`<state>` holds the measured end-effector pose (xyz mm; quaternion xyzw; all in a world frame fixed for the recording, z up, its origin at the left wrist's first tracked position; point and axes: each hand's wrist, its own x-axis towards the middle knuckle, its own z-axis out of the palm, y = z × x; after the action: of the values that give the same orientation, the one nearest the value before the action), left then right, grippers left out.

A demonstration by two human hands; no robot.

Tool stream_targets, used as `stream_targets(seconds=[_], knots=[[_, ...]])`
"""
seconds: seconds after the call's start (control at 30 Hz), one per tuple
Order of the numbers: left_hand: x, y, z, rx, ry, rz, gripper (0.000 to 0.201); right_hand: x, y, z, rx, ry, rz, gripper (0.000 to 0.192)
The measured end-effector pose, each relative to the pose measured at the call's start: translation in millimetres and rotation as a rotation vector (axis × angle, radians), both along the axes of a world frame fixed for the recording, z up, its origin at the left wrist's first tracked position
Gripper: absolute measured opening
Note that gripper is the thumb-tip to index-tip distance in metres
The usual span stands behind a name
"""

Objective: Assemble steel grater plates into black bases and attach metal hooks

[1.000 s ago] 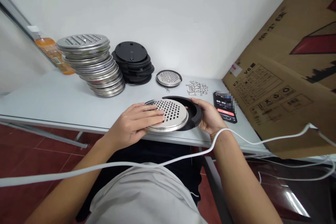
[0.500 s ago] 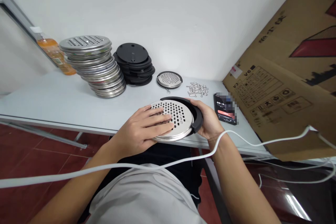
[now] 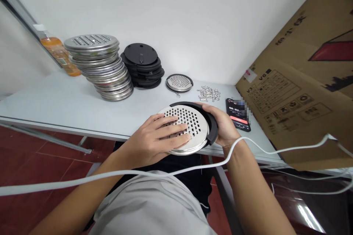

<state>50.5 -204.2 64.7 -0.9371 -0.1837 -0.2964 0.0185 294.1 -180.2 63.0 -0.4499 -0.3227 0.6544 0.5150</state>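
A round metal plate with rows of square holes [image 3: 197, 126], like a grater disc, is held over the table's front edge. My left hand [image 3: 154, 139] grips it from the left, fingers spread over its top and thumb side at the rim. Around the plate's far and right side curves a black plastic rim piece [image 3: 213, 126]. My right hand [image 3: 223, 125] is wrapped round that black piece from the right; part of its fingers is hidden beneath. A crescent gap shows between plate and black rim at the upper right.
Behind stand a tall stack of metal discs [image 3: 109, 71], a stack of black round pieces [image 3: 142, 66] and one rimmed disc [image 3: 179, 82]. Small metal clips [image 3: 208, 93], a phone [image 3: 238, 115], an orange drink bottle [image 3: 59, 53] and a large carton [image 3: 298, 91] surround them. A white cable [image 3: 190, 169] crosses in front.
Both hands and the disc have moved slightly right and toward me. The left fingers have slid a little further right over the holes; the crescent gap looks a bit narrower.
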Motion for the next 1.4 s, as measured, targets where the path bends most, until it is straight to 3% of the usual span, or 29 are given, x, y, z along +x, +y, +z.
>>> stream_targets(seconds=[0.33,0.77,1.03,1.27,1.4], knots=[[2.2,-4.4,-2.7,0.024,0.04,0.036,0.041,-8.8,-2.0,0.5,0.067,0.034,-0.008,0.031],[7.9,-11.3,7.7,-0.068,0.113,0.064,0.042,1.5,3.2,-4.4,-0.017,-0.069,-0.004,0.032],[15.4,-4.9,-3.2,-0.029,0.146,0.072,0.04,-6.8,6.1,-11.8,-0.043,-0.054,-0.015,0.031],[12.1,-5.4,-2.6,-0.002,0.103,0.054,0.039,-11.8,2.8,-6.9,0.084,-0.032,-0.064,0.027],[0.4,3.3,-1.9,-0.02,-0.05,0.014,0.067,-16.6,0.5,-5.2,0.241,-0.011,-0.07,0.029]])
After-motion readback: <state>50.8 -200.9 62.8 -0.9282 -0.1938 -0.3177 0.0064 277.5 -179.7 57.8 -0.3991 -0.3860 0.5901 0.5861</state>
